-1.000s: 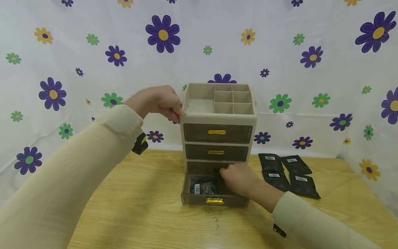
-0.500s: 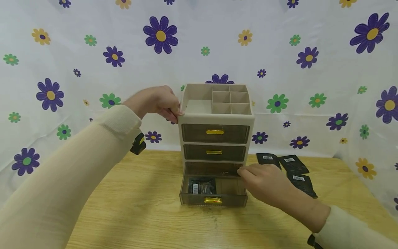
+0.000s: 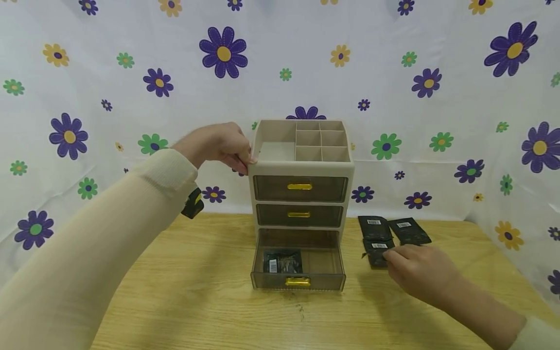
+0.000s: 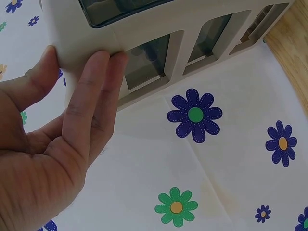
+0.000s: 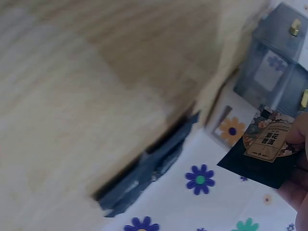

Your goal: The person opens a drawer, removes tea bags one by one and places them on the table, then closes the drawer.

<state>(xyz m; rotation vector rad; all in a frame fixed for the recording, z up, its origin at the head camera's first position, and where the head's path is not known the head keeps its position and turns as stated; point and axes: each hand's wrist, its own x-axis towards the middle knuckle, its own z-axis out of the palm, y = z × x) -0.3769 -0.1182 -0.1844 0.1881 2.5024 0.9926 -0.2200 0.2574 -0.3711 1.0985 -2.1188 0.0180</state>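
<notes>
At the left, the person's left hand [image 3: 218, 145] grips the upper left corner of the beige plastic three-drawer organiser [image 3: 302, 167], thumb on one face and fingers laid along the side wall, as the left wrist view [image 4: 57, 144] shows plainly. The organiser stands upright on the pale wooden table [image 3: 197, 291] before a white cloth backdrop printed with purple, green and yellow flowers [image 3: 131, 73]. Its open top tray is split into compartments. The two upper smoky translucent drawers are closed; the bottom drawer [image 3: 298, 265] is pulled out, and one black foil sachet with a white barcode label [image 3: 283, 261] lies flat inside it, towards the left.

To the right of the organiser, a small cluster of black foil sachets [image 3: 409, 231] lies on the table. The right hand [image 3: 422, 272] rests at the near sachet of that cluster [image 3: 376, 250], fingers curled on it; the right wrist view shows a fingertip on a black sachet with a gold label [image 5: 267, 151], seemingly pinched, though that view is blurred.

The sachet looks light, thin and pliable, with a slick foil skin, so it would likely slip or bend if squeezed mid-face; a pinch at a sealed edge or corner seems the surest hold.
</notes>
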